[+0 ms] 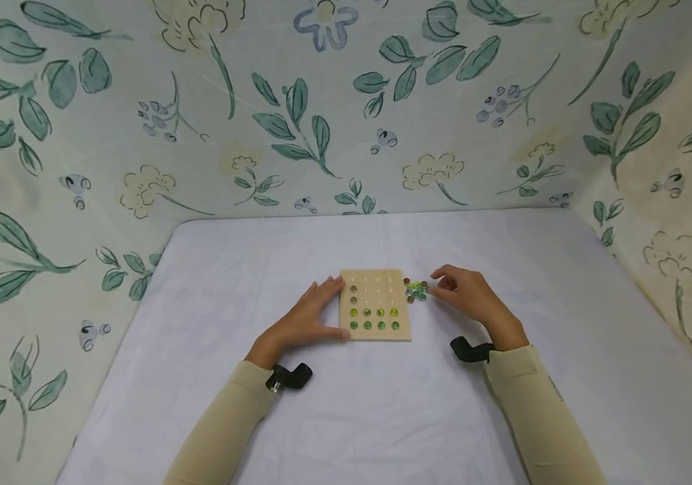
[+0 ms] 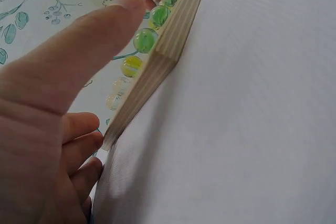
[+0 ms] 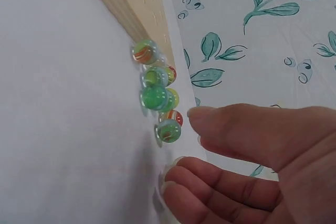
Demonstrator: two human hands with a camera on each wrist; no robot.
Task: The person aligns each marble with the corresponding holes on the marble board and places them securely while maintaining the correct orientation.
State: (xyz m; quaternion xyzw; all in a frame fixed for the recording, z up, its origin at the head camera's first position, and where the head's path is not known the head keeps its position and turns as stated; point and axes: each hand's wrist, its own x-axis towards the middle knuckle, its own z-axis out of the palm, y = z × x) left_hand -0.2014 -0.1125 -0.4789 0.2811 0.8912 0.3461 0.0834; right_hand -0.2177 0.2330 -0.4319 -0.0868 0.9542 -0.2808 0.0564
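Observation:
A square wooden board [image 1: 376, 289] with rows of small hollows lies flat on the table. Green marbles [image 1: 381, 325] fill its nearest row, yellow-green marbles [image 1: 381, 312] the row behind, and two clear marbles [image 1: 354, 300] sit in the left column. My left hand [image 1: 306, 315] rests along the board's left edge, thumb by the near corner and fingers spread to the far one. Beside the right edge is a cluster of loose marbles [image 3: 156, 98], mostly green with some red-streaked. Close to it hovers my right hand [image 1: 467, 293], thumb and fingers apart, with no marble visible between them.
A white cloth [image 1: 346, 404] covers the table. Floral fabric [image 1: 321, 108] hangs behind it and at both sides. Each wrist wears a black camera mount, one on the left wrist [image 1: 290, 377] and one on the right wrist [image 1: 470, 349].

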